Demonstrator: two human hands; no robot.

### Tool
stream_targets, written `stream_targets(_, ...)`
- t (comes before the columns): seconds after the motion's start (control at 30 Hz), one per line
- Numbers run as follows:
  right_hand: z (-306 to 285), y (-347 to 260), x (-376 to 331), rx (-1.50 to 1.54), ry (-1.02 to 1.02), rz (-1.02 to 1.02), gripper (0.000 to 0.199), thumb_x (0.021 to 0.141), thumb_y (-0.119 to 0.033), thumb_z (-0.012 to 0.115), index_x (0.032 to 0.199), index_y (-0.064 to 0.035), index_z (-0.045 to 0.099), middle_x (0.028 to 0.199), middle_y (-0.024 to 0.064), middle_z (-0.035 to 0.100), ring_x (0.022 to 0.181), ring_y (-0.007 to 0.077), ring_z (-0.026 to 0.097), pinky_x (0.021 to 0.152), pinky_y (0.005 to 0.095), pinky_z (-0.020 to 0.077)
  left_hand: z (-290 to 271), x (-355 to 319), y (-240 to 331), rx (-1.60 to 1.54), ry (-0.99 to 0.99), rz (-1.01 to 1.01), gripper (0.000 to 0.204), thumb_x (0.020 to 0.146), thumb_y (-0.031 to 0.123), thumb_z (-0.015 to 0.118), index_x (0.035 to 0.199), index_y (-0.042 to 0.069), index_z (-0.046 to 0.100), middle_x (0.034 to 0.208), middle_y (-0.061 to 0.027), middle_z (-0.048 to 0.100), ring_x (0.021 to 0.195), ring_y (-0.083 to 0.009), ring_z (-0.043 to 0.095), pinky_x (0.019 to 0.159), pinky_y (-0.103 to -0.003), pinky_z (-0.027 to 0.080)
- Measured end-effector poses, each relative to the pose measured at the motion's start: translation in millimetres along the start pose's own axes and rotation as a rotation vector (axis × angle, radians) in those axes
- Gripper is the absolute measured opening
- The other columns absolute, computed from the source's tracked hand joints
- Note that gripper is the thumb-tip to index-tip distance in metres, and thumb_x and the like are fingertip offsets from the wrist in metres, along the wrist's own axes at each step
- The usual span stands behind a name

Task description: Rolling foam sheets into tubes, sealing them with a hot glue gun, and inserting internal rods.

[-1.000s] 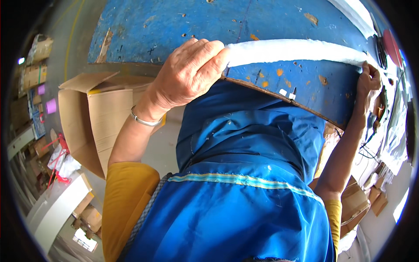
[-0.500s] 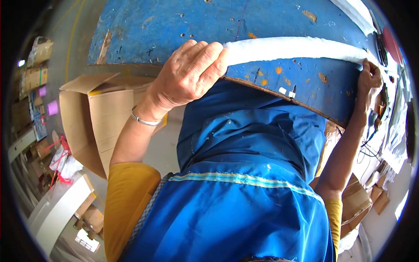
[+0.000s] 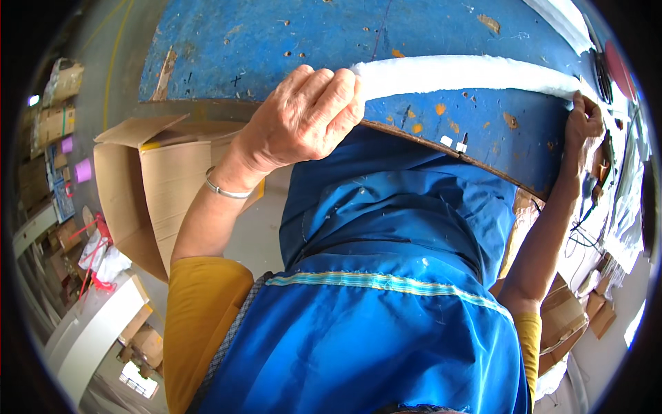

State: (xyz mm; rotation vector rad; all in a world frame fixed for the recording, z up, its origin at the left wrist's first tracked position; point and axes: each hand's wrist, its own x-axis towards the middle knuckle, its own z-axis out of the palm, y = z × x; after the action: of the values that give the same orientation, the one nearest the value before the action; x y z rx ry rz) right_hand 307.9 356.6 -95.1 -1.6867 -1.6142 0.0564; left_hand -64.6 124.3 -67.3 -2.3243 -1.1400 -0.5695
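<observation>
Strip [image 3: 469, 74]: end partly hidden by left hand [image 3: 302, 119]; tabletop [image 3: 262, 45] cut off above.

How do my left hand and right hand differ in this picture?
Your left hand grips the white strip at its left end; your right hand holds it farther right. The left hand has a bracelet at its wrist; none shows at the right hand's. The left hand appears larger in the picture than the right hand. Both are bare, with fingers curled.

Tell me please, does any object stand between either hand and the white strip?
Nothing visible does. The left hand grips one end of the white strip directly, and the right hand pinches near the other end.
</observation>
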Motion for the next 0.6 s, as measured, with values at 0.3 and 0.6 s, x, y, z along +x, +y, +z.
stream_targets(0.3, -3, -2, -1, -0.066, -0.064, 0.04, 0.031, 0.08, -0.032, 0.066, 0.091, -0.0032, 0.068, 0.084, 0.0096, 0.067, 0.078, 0.0189, 0.062, 0.078, 0.0311, 0.0469, -4, 6, -3, -0.05, -0.046, -0.032, 0.012, 0.081, 0.008, 0.062, 0.083, -0.003, 0.058, 0.085, -0.0092, 0.054, 0.067, -0.017, 0.052, 0.056, -0.028, 0.044)
stream_targets(0.6, -3, -9, -5, 0.004, -0.036, -0.049, 0.027, 0.079, -0.029, 0.064, 0.084, -0.003, 0.067, 0.076, 0.0112, 0.066, 0.073, 0.0205, 0.063, 0.071, 0.0317, 0.0479, -18, 15, -7, -0.082, -0.25, 0.048, 0.019, 0.075, 0.004, 0.063, 0.089, -0.006, 0.057, 0.091, -0.0124, 0.054, 0.07, -0.0192, 0.052, 0.061, -0.03, 0.045)
